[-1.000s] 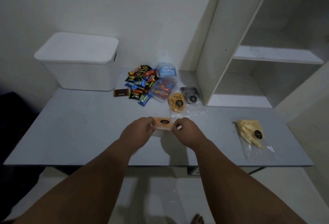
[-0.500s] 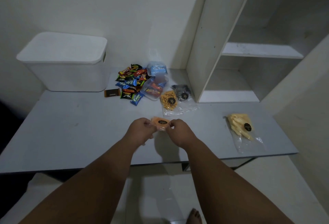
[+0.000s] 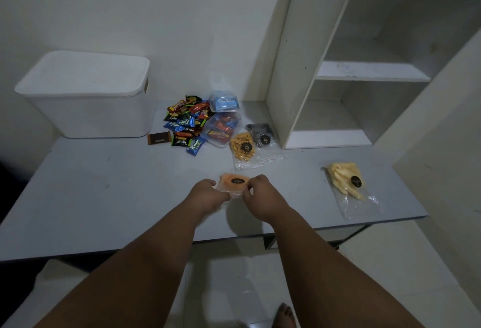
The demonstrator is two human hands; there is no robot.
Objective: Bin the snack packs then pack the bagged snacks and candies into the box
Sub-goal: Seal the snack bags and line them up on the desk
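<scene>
At ten o'clock the lidded white bin (image 3: 86, 98) stands against the wall on the grey table (image 3: 109, 197), with bare tabletop in front of it down to the near edge. At twelve o'clock lies the pile of wrapped candies (image 3: 186, 124), with two clear bags of candies (image 3: 220, 125) just to its right. At centre the left hand (image 3: 208, 196) and right hand (image 3: 260, 197), arms stretched forward, each pinch a side of the small orange snack bag (image 3: 234, 183) low over the table. At one o'clock lie a bag of yellow nuggets (image 3: 242, 146) and a bag of dark discs (image 3: 261, 135). At three o'clock a bag of pale sticks (image 3: 346, 181) lies near the table's right edge, below the open white shelf (image 3: 364, 72).
</scene>
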